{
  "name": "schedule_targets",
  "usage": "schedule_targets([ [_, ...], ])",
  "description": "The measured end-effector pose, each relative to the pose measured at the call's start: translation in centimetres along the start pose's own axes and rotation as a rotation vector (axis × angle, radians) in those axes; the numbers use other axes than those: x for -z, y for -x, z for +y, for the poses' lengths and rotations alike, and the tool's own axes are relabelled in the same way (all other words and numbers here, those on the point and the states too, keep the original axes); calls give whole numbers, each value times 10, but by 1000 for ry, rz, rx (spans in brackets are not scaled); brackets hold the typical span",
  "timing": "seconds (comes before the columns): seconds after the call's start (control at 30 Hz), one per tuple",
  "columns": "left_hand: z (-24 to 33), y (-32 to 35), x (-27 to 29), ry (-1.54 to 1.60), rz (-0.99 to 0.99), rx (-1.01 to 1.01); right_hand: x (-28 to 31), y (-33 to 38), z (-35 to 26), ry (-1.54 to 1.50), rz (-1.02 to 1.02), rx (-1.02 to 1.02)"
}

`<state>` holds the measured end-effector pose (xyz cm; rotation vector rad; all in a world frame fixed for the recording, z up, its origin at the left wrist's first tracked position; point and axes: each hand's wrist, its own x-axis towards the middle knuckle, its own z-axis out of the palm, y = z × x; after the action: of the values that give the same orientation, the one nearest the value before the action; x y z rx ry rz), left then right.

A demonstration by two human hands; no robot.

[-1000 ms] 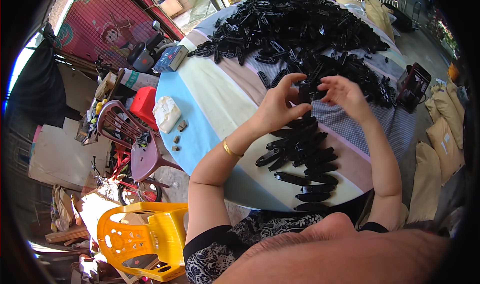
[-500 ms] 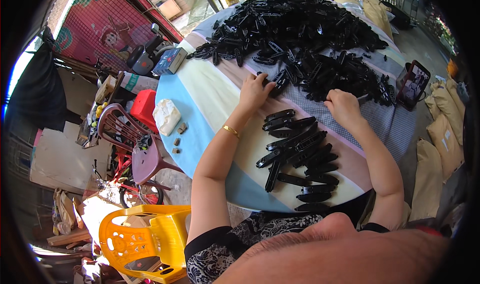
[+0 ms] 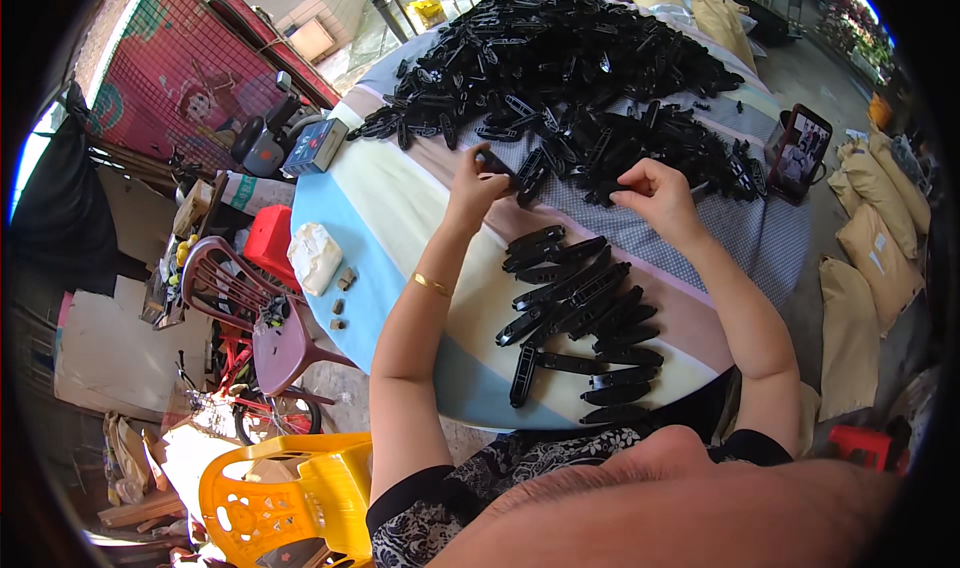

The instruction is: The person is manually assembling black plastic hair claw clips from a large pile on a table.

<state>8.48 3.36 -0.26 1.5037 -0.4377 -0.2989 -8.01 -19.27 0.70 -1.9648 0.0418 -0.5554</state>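
Note:
My left hand (image 3: pixel 468 193) is closed on a long black plastic part (image 3: pixel 496 166), held tilted just above the cloth. To its right, beside a smaller pile of black pieces (image 3: pixel 660 153), is my right hand (image 3: pixel 662 200), its thumb and forefinger pinched together. Whatever lies between those fingertips is too small and dark to make out. Between my forearms lies a loose group of long, narrow black parts (image 3: pixel 580 293), pointing various ways. A large heap of similar black parts (image 3: pixel 560 53) covers the far side of the table.
The round table has a striped cloth (image 3: pixel 400 208). On its left are a white crumpled bundle (image 3: pixel 315 258), small brown blocks (image 3: pixel 340 303) and a box (image 3: pixel 315 146). A phone (image 3: pixel 800 153) stands at the right edge. A yellow chair (image 3: pixel 340 488) and purple chair (image 3: pixel 285 353) stand left.
My left hand has lifted a long black part and drawn it left from the pile. My right hand has moved left, its fingers now pinched at the pile's near edge. The view has shifted slightly.

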Motion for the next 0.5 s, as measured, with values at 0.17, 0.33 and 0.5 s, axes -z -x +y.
schedule_targets([
  [0.17, 21, 39, -53, 288, -393, 244, -7, 8, -18, -236, 104, 56],
  [0.33, 13, 54, -69, 395, -433, 239, -13, 15, -32, -81, 103, 296],
  [0.5, 13, 60, -72, 358, -429, 210, -19, 17, -33, 22, 144, 436],
])
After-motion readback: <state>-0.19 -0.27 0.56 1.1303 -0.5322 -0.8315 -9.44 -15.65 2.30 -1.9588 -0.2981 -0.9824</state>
